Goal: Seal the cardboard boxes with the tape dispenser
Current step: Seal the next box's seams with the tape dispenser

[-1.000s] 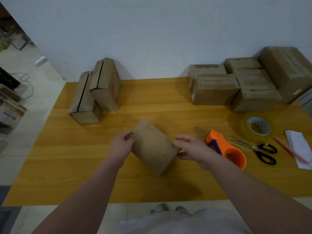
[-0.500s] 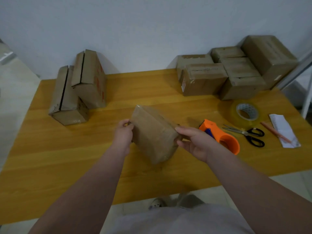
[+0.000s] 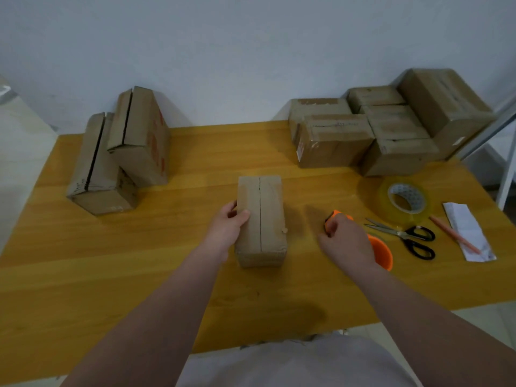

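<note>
The person wore a pale grey top (image 3: 301,364) of plain, unpatterned cloth, seen only as a rounded patch at the bottom of the view. The left forearm (image 3: 167,303) and right forearm (image 3: 418,317) were bare along their whole visible length, down to the left hand (image 3: 227,229) and right hand (image 3: 344,241).

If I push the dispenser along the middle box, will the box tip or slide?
It likely will not tip: the middle box lies flat on the table. It might slide on the smooth wood, though the left hand holds its side. The untaped seam may sag.
</note>
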`<action>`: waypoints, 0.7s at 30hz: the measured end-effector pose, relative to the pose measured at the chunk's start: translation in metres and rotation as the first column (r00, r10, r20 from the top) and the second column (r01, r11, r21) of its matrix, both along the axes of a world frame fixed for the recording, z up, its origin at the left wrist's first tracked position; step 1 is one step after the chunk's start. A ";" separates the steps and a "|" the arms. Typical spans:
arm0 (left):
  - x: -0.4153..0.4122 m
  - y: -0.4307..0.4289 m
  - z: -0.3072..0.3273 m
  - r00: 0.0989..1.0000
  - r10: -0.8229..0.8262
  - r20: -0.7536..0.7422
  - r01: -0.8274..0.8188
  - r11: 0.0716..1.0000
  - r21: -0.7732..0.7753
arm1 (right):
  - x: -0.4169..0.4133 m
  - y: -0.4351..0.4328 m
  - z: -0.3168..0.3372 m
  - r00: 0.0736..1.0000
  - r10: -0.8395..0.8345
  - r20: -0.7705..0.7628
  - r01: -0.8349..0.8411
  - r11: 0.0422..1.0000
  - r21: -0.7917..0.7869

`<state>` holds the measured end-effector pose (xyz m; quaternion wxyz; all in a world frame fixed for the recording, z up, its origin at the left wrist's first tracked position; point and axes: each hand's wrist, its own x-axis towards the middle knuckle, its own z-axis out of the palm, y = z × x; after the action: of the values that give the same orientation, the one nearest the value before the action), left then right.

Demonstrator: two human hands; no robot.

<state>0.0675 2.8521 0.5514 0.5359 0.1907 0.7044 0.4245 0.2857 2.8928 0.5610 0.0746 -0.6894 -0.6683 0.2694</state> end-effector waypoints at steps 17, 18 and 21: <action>0.013 0.005 -0.002 0.999 0.032 -0.020 -0.031 0.999 0.034 | 0.033 0.017 -0.001 0.993 0.032 0.111 -0.041 0.996 0.085; 0.014 0.005 -0.001 1.000 0.013 -0.028 -0.012 0.999 0.036 | 0.032 0.020 0.007 1.000 0.012 0.024 -0.015 0.992 0.128; 0.017 0.009 0.004 0.977 -0.063 -0.206 0.067 0.998 0.012 | 0.031 0.029 0.035 0.964 -0.063 -0.258 0.110 0.978 0.175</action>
<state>0.0846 2.8614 0.5557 0.4721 0.2616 0.7453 0.3915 0.3167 2.9220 0.5955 0.2350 -0.6682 -0.6450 0.2867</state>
